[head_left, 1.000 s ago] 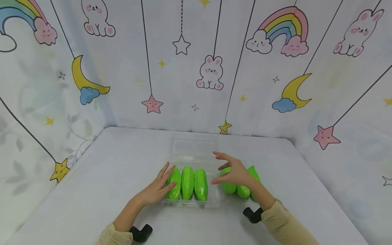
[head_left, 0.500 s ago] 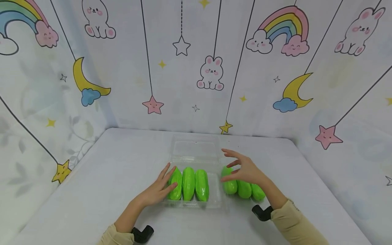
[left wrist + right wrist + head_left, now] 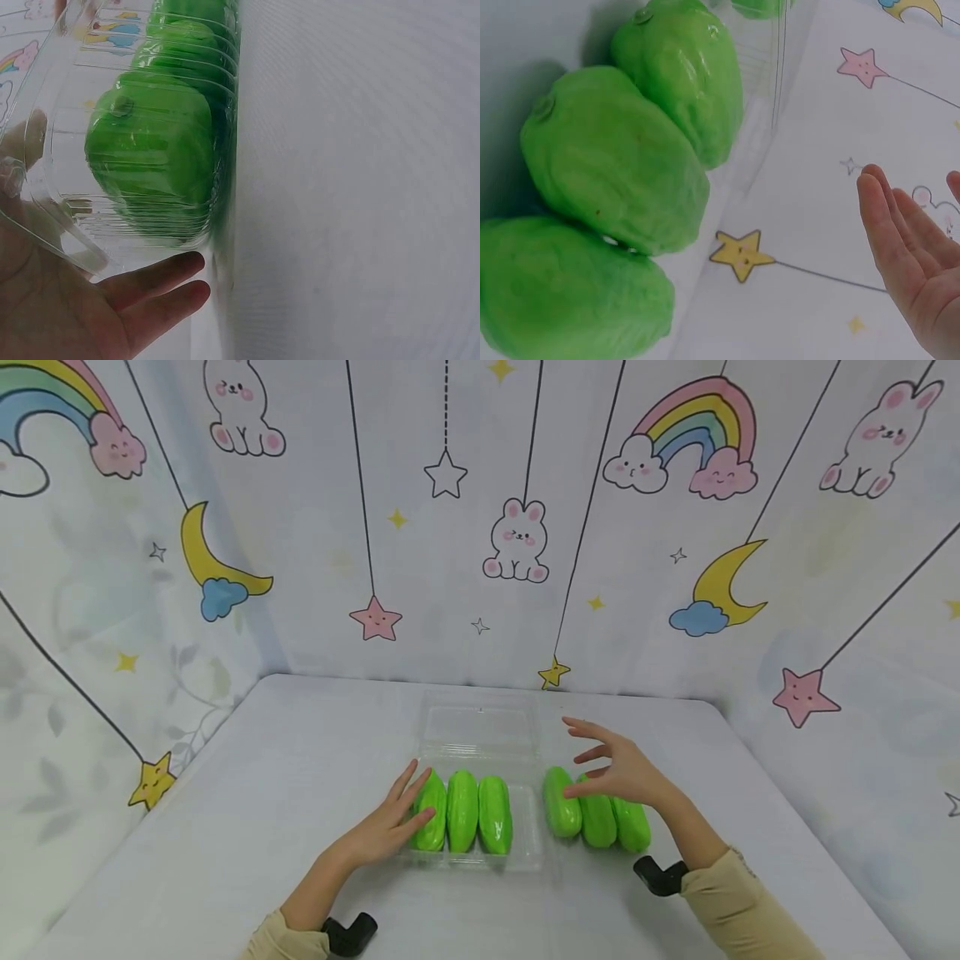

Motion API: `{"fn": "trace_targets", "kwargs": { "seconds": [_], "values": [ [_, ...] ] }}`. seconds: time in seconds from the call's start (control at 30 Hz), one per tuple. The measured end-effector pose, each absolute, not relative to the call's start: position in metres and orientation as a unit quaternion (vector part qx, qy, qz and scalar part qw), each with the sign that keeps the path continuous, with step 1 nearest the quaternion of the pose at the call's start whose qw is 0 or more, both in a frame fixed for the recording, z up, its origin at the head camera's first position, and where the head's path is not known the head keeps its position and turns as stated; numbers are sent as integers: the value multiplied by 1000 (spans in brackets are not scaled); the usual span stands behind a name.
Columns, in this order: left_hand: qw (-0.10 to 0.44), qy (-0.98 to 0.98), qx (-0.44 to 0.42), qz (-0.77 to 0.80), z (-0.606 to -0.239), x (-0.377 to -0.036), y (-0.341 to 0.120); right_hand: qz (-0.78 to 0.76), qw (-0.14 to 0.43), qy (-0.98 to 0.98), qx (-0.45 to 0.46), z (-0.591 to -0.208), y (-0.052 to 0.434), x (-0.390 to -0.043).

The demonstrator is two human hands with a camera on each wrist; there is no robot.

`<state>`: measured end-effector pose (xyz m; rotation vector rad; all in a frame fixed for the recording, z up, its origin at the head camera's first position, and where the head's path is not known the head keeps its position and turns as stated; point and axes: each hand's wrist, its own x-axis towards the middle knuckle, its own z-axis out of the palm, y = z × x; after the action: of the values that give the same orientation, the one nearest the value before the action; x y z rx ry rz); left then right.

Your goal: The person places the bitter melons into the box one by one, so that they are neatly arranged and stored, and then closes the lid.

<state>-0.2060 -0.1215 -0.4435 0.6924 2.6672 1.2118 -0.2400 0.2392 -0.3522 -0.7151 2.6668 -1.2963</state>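
Three green fruits [image 3: 462,811] lie in a clear container [image 3: 528,828], three more fruits [image 3: 598,820] at its three o'clock beside an empty, parted right hand [image 3: 624,768]; at nine o'clock, a left hand [image 3: 380,825] spreads unclenched fingers.

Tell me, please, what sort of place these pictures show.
Possibly a small filming or play corner indoors: a white table, bearing green gourd-like items and a clear plastic box, stands before a backdrop printed with rabbits and rainbows.
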Motion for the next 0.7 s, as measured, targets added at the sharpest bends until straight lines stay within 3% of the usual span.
{"fn": "trace_targets", "kwargs": {
  "seconds": [0.7],
  "values": [
    [65,885,232,399,-445,-207,-122,-404,11,884,-233,-352,283,-236]
  ]
}}
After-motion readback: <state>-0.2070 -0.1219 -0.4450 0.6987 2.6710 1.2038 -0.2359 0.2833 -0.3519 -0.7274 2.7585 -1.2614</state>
